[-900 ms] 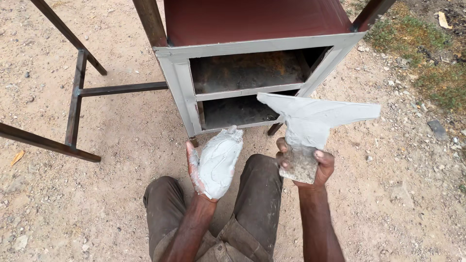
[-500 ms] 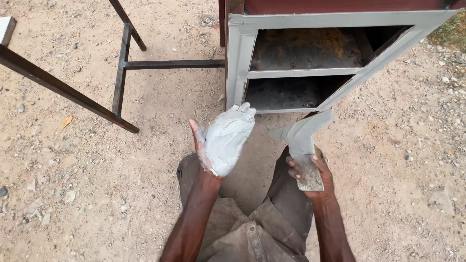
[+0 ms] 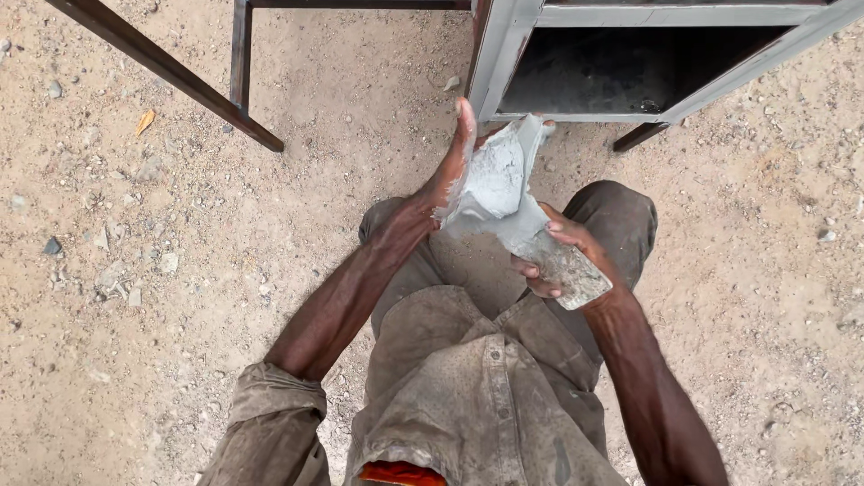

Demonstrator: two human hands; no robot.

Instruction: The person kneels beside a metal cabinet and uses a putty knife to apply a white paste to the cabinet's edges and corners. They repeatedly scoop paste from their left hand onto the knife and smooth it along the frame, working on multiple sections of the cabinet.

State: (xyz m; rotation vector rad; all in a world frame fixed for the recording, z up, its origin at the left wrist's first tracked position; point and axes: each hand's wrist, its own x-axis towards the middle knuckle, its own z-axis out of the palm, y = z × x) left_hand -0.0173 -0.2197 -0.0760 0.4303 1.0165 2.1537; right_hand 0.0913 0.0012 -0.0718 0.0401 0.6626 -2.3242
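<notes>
My right hand (image 3: 560, 258) grips the paste-caked handle of a wide scraper (image 3: 504, 184). Its grey-coated blade points up and away from me. The flat palm of my left hand (image 3: 450, 175), smeared with pale grey filler paste, lies against the blade's left face with fingers straight. Both hands meet above my knees, just in front of the lower corner of a grey metal cabinet (image 3: 500, 56).
The cabinet's open lower compartment (image 3: 630, 67) is dark inside, with a thin leg (image 3: 641, 135) on the sandy ground. A dark metal bar frame (image 3: 166, 65) lies at the upper left. Small stones and a dry leaf (image 3: 144, 121) dot the dirt.
My hands were apart, the left palm up with paste. They have come together, palm against blade. The view has dropped lower and closer to the cabinet's base.
</notes>
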